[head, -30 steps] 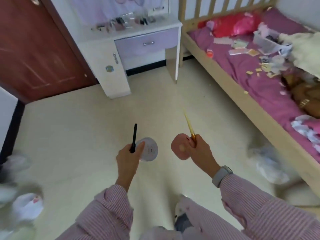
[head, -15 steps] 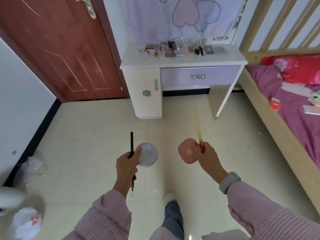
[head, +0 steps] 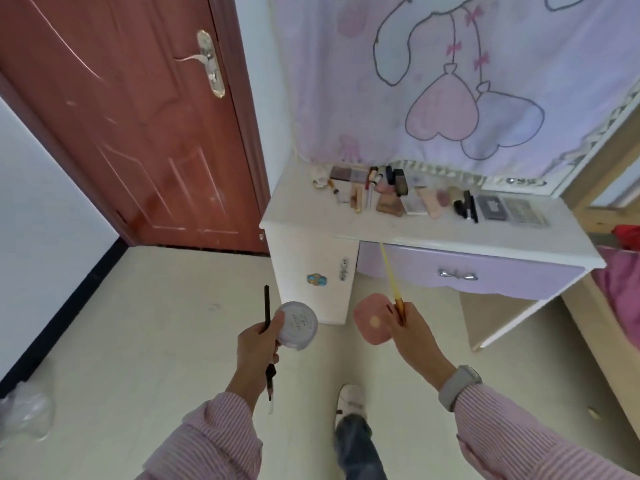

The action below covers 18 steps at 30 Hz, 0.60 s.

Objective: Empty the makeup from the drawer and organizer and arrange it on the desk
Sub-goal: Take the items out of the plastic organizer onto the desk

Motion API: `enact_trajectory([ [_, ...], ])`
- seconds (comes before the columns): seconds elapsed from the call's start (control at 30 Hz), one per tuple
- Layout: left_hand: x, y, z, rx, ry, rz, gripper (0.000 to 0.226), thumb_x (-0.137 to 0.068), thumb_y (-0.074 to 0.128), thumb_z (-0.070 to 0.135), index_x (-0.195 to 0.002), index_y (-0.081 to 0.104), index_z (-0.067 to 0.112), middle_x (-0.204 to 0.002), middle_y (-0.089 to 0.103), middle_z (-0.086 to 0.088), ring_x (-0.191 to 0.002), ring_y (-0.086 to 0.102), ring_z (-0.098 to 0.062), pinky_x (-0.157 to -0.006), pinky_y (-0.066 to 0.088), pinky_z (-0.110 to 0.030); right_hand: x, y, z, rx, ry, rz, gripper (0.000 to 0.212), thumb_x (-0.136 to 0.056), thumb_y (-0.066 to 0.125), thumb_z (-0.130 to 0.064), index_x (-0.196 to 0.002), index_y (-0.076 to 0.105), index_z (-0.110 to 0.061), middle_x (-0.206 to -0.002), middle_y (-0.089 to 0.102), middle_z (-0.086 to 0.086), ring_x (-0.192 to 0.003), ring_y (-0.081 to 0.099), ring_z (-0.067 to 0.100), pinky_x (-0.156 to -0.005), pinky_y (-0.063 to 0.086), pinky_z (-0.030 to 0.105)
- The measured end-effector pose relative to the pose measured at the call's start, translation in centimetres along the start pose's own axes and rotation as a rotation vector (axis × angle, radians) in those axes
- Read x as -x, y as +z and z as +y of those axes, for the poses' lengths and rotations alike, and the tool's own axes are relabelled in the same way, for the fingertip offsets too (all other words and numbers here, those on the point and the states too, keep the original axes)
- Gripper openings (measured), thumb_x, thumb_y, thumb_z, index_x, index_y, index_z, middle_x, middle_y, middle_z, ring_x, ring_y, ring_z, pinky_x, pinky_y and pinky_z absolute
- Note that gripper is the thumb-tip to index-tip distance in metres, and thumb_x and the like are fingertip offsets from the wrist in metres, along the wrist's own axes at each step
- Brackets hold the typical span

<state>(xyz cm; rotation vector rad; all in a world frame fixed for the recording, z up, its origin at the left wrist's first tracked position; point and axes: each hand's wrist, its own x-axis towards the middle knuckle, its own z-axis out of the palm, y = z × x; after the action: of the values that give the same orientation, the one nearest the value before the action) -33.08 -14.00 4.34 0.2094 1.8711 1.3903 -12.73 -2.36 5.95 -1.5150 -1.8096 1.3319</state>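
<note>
My left hand (head: pixel 258 348) grips a round white compact (head: pixel 298 325) together with a thin black pencil (head: pixel 267 310) that points upward. My right hand (head: pixel 412 332) holds a pink rounded compact (head: pixel 373 323) and a slim yellow brush (head: pixel 390 275) angled up toward the desk. Both hands are raised over the floor, short of the white desk (head: pixel 346 226). Its purple drawer (head: pixel 457 273) is shut. A row of makeup items (head: pixel 391 194) lies along the back of the desktop.
A red-brown door (head: pixel 138 126) stands shut to the left of the desk. A wooden bed frame (head: pixel 602 327) runs along the right. A pale cartoon curtain (head: pixel 450 81) hangs behind the desk. A crumpled plastic bag (head: pixel 26 410) lies on the floor at left. My shoe (head: pixel 351 401) is below.
The view has turned left and moved closer to the desk, which now looms larger ahead. Both hands keep the same items, held at about the same height.
</note>
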Motion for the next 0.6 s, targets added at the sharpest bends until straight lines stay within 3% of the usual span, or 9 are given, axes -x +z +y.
enact_trajectory([
  [0.2, -14.4, 5.5, 6.4, -0.114, -0.009, 0.077, 0.036, -0.088, 0.061, 0.032, -0.067, 0.054, 0.004, -0.055, 0.043, -0.005, -0.045, 0.036, -0.017, -0.048, 0.032, -0.024, -17.7, 2.6, -3.6, 0.071, -0.053, -0.073, 0.017, -0.094, 0.047, -0.025, -0.086, 0.039, -0.013, -0.072, 0.045, -0.004, -0.061, 0.044, 0.013, -0.051, 0.03, 0.022],
  [0.33, -21.6, 7.0, 10.0, -0.279, 0.013, 0.123, 0.036, -0.09, 0.056, 0.035, -0.071, 0.056, 0.005, -0.054, 0.042, -0.002, -0.049, 0.037, -0.018, -0.052, 0.033, -0.027, -26.3, 4.9, -6.4, 0.288, -0.124, -0.045, 0.024, -0.096, 0.042, -0.029, -0.102, 0.043, -0.006, -0.093, 0.049, 0.005, -0.077, 0.053, 0.023, -0.062, 0.041, 0.031],
  [0.4, -24.9, 7.3, 11.3, -0.334, 0.021, 0.109, 0.034, -0.092, 0.054, 0.035, -0.072, 0.057, 0.007, -0.053, 0.04, 0.0, -0.049, 0.035, -0.017, -0.051, 0.03, -0.027, -29.9, 6.2, -6.8, 0.465, -0.336, 0.042, 0.025, -0.095, 0.045, -0.027, -0.101, 0.047, -0.004, -0.096, 0.048, 0.008, -0.076, 0.055, 0.026, -0.06, 0.045, 0.034],
  [0.47, -28.2, 7.6, 12.5, -0.385, 0.023, 0.092, 0.034, -0.093, 0.052, 0.033, -0.071, 0.056, 0.009, -0.053, 0.038, 0.0, -0.048, 0.033, -0.016, -0.048, 0.028, -0.025, -33.5, 7.7, -6.8, 0.605, -0.554, 0.086, 0.025, -0.092, 0.044, -0.029, -0.091, 0.051, -0.005, -0.086, 0.051, 0.01, -0.063, 0.054, 0.027, -0.047, 0.045, 0.033],
  [0.53, -31.5, 8.0, 13.8, -0.462, 0.043, 0.063, 0.034, -0.094, 0.05, 0.032, -0.069, 0.053, 0.01, -0.055, 0.04, -0.001, -0.049, 0.034, -0.017, -0.049, 0.028, -0.026, -36.5, 9.2, -6.6, 0.699, -0.655, 0.096, 0.026, -0.091, 0.037, -0.033, -0.089, 0.048, -0.01, -0.077, 0.05, 0.006, -0.054, 0.049, 0.021, -0.042, 0.039, 0.028],
  [0.6, -35.1, 8.5, 15.4, -0.554, 0.084, 0.023, 0.033, -0.095, 0.048, 0.032, -0.068, 0.052, 0.013, -0.057, 0.043, -0.001, -0.052, 0.038, -0.018, -0.047, 0.03, -0.024, -39.0, 10.6, -6.9, 0.752, -0.705, 0.115, 0.015, -0.09, 0.048, -0.031, -0.094, 0.044, -0.017, -0.072, 0.048, 0.002, -0.051, 0.042, 0.014, -0.044, 0.034, 0.023],
])
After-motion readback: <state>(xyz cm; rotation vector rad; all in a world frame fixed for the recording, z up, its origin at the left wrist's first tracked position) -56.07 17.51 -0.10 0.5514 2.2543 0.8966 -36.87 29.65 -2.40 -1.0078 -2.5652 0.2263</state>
